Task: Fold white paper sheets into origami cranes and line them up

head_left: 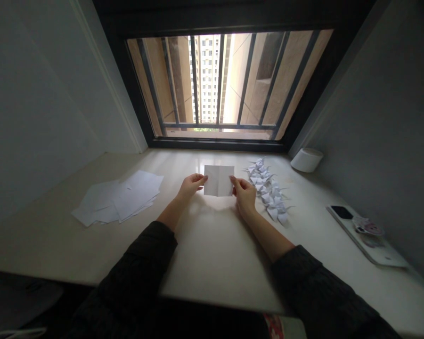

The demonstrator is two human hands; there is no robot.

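Note:
A small white sheet of paper (pixel 218 181) with a crease down its middle is held up over the sill, spread between my two hands. My left hand (pixel 192 185) pinches its left edge between thumb and fingers. At the right edge, my right hand (pixel 244 192) grips it the same way. Just beyond my right hand lies a cluster of folded white paper cranes (pixel 268 190), several of them packed close in a row. To the left, apart from my hands, rests a loose pile of white paper sheets (pixel 134 190).
The pale windowsill (pixel 212 263) carries everything, and its front edge runs near my body. A white cup-like object (pixel 306 160) stands in the back right corner. A phone (pixel 371 240) lies at the right by the wall. A barred window (pixel 219 84) closes the back.

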